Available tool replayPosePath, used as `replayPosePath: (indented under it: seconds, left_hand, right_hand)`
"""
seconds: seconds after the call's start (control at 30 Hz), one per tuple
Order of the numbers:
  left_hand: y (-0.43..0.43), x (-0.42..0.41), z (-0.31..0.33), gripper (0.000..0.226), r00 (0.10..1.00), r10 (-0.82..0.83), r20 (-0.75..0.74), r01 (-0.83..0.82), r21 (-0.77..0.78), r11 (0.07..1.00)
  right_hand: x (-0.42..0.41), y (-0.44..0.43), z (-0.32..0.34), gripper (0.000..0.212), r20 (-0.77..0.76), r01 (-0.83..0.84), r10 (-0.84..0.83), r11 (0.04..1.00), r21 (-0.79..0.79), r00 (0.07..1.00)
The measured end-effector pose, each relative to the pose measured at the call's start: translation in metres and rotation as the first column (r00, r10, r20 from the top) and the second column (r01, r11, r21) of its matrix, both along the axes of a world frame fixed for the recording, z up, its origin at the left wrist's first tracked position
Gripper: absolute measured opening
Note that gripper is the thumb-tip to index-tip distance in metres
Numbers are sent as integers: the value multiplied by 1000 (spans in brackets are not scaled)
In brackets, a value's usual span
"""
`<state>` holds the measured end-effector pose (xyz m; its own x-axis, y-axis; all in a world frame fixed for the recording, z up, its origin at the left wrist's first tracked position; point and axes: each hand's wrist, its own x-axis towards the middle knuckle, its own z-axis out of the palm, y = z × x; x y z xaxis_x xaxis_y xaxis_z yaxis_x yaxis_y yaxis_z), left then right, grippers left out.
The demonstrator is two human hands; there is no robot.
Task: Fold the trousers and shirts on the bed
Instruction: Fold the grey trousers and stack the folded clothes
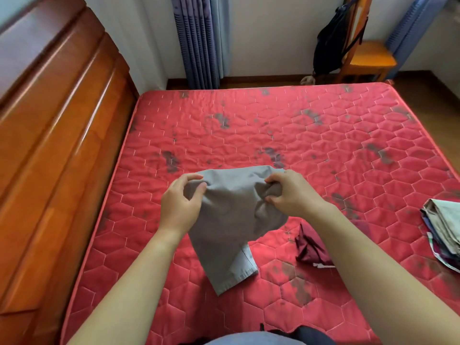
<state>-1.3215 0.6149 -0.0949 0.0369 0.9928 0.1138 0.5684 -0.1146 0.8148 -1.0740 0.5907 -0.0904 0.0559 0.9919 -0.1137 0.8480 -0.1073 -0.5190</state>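
We are holding the grey trousers (229, 220) above the near middle of the bed (249, 135), and only their hemmed leg end is lying on the red quilted mattress. Our left hand (179, 202) is pinching the upper left edge of the cloth between thumb and fingers. Our right hand (291, 192) is gripping a bunched part of the upper right edge, with the fingers curled round it. Between the two hands the fabric is hanging slack and creased, not stretched flat.

In our judgement we are only starting this piece: it is not yet spread out, and no fold is showing in it. Several things could be going wrong from here. Because the right hand is gripping a bunch and not a clean edge, the cloth may be coming down twisted, and then every fold will be crooked. If one pinch is slipping, that side will be dropping and the legs will not be lying one on the other. We cannot tell where the waistband is, so we may be holding the wrong edge. A crumpled maroon garment (311, 247) is lying just beside the trousers on the right; if we are laying the trousers towards it, the two may be overlapping and tangling. The pile of folded clothes (445, 225) at the right edge of the bed is well apart, so we are judging it safe.
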Motion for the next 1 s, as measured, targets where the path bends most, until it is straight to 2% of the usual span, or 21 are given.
replayPosePath:
  seconds: [0.1, 0.13, 0.2, 0.27, 0.3, 0.37, 0.43, 0.47, 0.53, 0.63, 0.67, 0.73, 0.8, 0.83, 0.87, 0.9, 1.0]
  left_hand:
    - [-22, -11, -7, 38, 987, -144, 73, 150, -82, 985]
    - [-24, -13, -6, 40, 985, -148, 86, 152, -42, 987]
    - [-18, -12, 7, 39, 988, -95, 121, 78, 132, 988]
    - [-6, -11, 21, 36, 985, -56, 161, 6, 297, 955]
    - [-2, -12, 24, 38, 984, -84, 160, 30, 315, 949]
    - [-10, -12, 17, 46, 967, -207, 148, 186, 145, 972]
    - [-24, -14, -4, 44, 967, -254, 15, 255, -62, 965]
    - [-25, -13, -10, 36, 975, -215, -57, 209, -98, 973]
    - [-24, -9, -15, 20, 988, -85, -126, 77, -68, 995]
    - [-19, 0, -7, 14, 995, 52, -83, -48, 47, 998]
    - [-19, 3, -6, 13, 995, 66, -70, -62, 57, 996]
    - [-22, 8, -8, 12, 996, 62, -62, -61, 21, 998]
    - [-26, 9, -12, 12, 995, 76, -57, -79, -39, 996]
    - [-28, 8, -15, 13, 994, 91, -63, -94, -50, 994]
    - [-29, 5, -15, 13, 992, 107, -71, -110, -47, 993]
    - [-28, 2, -14, 12, 990, 121, -76, -123, -31, 992]
    - [-21, -11, -3, 10, 986, 154, -68, -151, 49, 987]
  right_hand:
    - [-5, -12, 4, 35, 28, -38, 39, 999, -35, 999]
    - [-5, -12, 11, 33, 41, -78, 80, 996, -34, 996]
    - [2, -2, 33, 26, 21, -109, 109, 994, 17, 994]
    - [14, 6, 54, 24, -108, -22, 34, 994, 112, 994]
    - [18, 5, 58, 28, -200, 35, -4, 987, 154, 980]
    - [16, -16, 44, 41, -378, 117, -65, 986, 116, 924]
    - [5, -43, 12, 45, -439, 168, -151, 986, -1, 886]
    - [1, -49, -2, 40, -409, 193, -186, 981, -25, 893]
    - [0, -44, -15, 25, -322, 245, -222, 969, 30, 920]
    - [3, -29, -9, 17, -245, 283, -233, 939, 194, 941]
    - [4, -28, -9, 18, -241, 313, -262, 927, 205, 935]
    - [5, -35, -13, 29, -268, 338, -306, 937, 84, 914]
    - [1, -45, -21, 47, -296, 254, -299, 950, -181, 907]
    - [2, -46, -24, 50, -300, 199, -282, 940, -278, 911]
    - [3, -43, -23, 45, -308, 177, -274, 935, -307, 911]
    - [5, -38, -20, 36, -324, 190, -277, 942, -276, 904]
    - [6, -26, -5, 20, -404, 316, -294, 949, -12, 866]
